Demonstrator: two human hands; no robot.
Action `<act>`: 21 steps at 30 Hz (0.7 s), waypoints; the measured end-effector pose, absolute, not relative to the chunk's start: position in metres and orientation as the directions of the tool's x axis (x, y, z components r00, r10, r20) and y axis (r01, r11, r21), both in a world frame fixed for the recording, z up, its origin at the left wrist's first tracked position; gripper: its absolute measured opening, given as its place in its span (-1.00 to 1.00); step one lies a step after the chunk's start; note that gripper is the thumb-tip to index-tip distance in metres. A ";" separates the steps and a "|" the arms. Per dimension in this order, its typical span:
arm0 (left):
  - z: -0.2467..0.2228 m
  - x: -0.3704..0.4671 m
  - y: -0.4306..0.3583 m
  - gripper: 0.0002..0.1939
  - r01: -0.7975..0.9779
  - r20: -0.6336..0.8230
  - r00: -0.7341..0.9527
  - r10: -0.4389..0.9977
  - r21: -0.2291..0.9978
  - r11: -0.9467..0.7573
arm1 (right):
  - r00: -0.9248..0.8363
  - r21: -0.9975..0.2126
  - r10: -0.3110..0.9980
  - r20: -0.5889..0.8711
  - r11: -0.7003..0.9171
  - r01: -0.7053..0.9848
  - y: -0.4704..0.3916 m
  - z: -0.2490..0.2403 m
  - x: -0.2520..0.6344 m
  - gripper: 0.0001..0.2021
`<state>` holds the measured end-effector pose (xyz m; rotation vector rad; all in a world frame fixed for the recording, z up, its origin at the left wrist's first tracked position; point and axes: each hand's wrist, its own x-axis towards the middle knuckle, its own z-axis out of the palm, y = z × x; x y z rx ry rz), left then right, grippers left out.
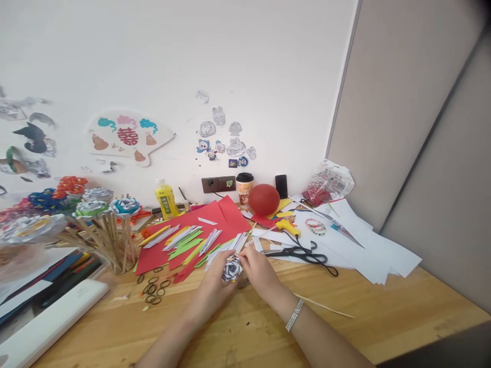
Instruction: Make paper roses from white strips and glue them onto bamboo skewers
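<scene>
Left hand around paper flower

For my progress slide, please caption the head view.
Two hands hold a paper flower above a wooden table, near paper strips.

Both bare forearms angle inward, the left hand cupped, the right hand pinching just beside it.

A glittering silvery bracelet circles the right wrist.
</scene>
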<state>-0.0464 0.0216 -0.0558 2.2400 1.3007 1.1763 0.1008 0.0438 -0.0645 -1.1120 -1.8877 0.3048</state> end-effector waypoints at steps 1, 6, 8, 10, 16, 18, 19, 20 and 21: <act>-0.056 -0.047 0.022 -0.55 0.587 0.504 0.255 0.825 0.597 -0.547 | -0.192 -0.592 0.801 0.568 0.559 0.580 0.045 -0.066 0.100 -0.89; -0.055 -0.046 0.025 -0.56 0.598 0.504 0.256 0.825 0.587 -0.545 | -0.166 -0.628 0.829 0.533 0.520 0.579 0.045 -0.067 0.096 -0.88; -0.056 -0.046 0.025 -0.56 0.603 0.506 0.253 0.825 0.585 -0.543 | -0.157 -0.659 0.843 0.514 0.505 0.558 0.043 -0.065 0.096 -0.89; -0.056 -0.046 0.025 -0.55 0.606 0.507 0.247 0.826 0.584 -0.540 | -0.152 -0.699 0.858 0.491 0.492 0.519 0.040 -0.061 0.097 -0.91; -0.056 -0.045 0.024 -0.64 0.600 0.519 0.245 0.819 0.582 -0.548 | -0.154 -0.849 0.910 0.386 0.415 0.326 0.042 -0.055 0.098 -0.91; -0.056 -0.045 0.023 -0.64 0.596 0.521 0.247 0.817 0.583 -0.552 | -0.160 -0.885 0.925 0.346 0.378 0.273 0.044 -0.057 0.098 -0.90; -0.056 -0.045 0.023 -0.63 0.594 0.520 0.248 0.817 0.584 -0.553 | -0.158 -0.898 0.931 0.329 0.360 0.254 0.045 -0.058 0.098 -0.91; -0.055 -0.045 0.023 -0.62 0.593 0.518 0.249 0.818 0.586 -0.552 | -0.154 -0.907 0.937 0.315 0.344 0.241 0.046 -0.059 0.097 -0.91; -0.055 -0.044 0.023 -0.62 0.592 0.515 0.251 0.820 0.589 -0.551 | -0.145 -0.914 0.942 0.304 0.331 0.234 0.047 -0.060 0.097 -0.91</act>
